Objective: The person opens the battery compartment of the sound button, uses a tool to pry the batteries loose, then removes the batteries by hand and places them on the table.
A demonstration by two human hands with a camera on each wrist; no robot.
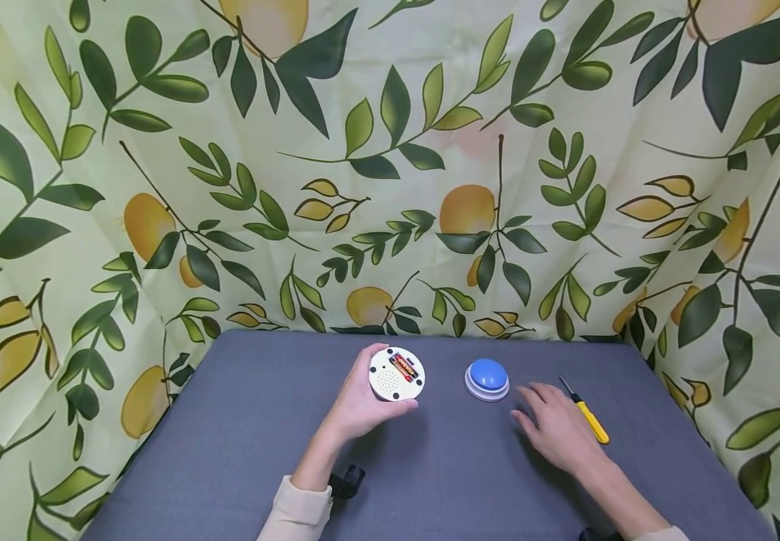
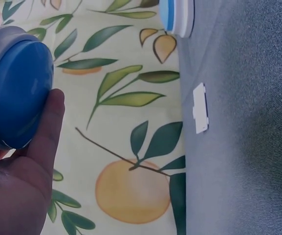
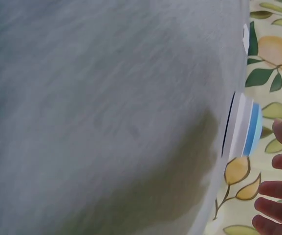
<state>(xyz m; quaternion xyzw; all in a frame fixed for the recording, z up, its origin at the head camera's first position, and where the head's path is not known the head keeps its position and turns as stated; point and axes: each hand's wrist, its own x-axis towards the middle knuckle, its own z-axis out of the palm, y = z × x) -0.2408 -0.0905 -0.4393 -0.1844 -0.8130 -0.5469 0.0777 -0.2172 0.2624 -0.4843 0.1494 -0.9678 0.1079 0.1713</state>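
Note:
My left hand (image 1: 361, 402) grips a round white push button (image 1: 386, 383) by its edge, above the table. Its underside faces the head camera, with batteries (image 1: 403, 368) showing in the uncovered compartment. In the left wrist view, its blue dome (image 2: 21, 93) lies against the fingers. A second push button (image 1: 488, 378), blue-topped on a white base, sits upright on the table. Just right of it, my right hand (image 1: 559, 424) hovers with fingers spread, holding nothing. Beside that hand lies a screwdriver (image 1: 591, 421) with a yellow handle.
A small white battery cover (image 2: 200, 108) lies on the grey table (image 1: 241, 451), seen in the left wrist view. Behind the table hangs a cloth (image 1: 403, 248) printed with leaves and fruit, which also runs along both sides.

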